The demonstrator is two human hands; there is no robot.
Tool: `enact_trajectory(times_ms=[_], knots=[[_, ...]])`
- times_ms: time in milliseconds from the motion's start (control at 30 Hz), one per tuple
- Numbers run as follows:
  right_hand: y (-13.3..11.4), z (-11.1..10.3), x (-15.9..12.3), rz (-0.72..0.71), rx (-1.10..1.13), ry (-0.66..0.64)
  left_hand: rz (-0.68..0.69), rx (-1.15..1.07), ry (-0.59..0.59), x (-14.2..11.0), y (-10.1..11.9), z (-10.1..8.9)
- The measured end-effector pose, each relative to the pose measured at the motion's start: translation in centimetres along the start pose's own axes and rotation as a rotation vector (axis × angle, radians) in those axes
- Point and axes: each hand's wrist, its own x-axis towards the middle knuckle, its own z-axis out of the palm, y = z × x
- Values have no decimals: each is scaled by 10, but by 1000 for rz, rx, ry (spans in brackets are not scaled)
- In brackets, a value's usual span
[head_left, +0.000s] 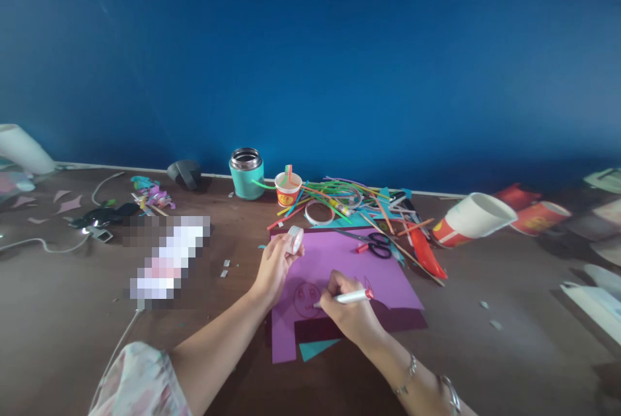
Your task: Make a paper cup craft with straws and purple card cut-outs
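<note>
My right hand (347,306) is closed around a white marker (353,297) with a red end. The marker's tip is at a round face drawn in red on the purple paper (334,254), with a few more red lines drawn to the right. In my left hand (275,267), above the paper's left edge, is a small whitish roll that looks like tape (294,240). Black-handled scissors (379,246) lie on the upper part of the paper, beside a red marker cap (361,248). A darker purple sheet shows underneath, with a teal scrap (317,349) near its front edge.
Behind the paper lie many coloured sticks (330,193), a paper cup (288,189) and an open teal flask (246,173). A larger cup (473,218) leans at right. On the left are a blurred-out phone-like object (169,261), cables and paper scraps.
</note>
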Motion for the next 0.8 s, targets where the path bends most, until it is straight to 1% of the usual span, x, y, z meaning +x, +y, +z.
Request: enact_trajectory(times_ms=[133,267,400,533,800], knots=[[0,0,0,-6,-12,17,4,-3,-2,0,1,1],[1,0,1,-4,22,20,4,-4,-8,0,1,1],[1,0,0,-8,49,-32,3,2,-7,0,1,1],[-1,0,0,18,96,-79,8,-4,-7,0,0,1],[-2,1,0,7,68,-41,9,-2,-3,0,0,1]])
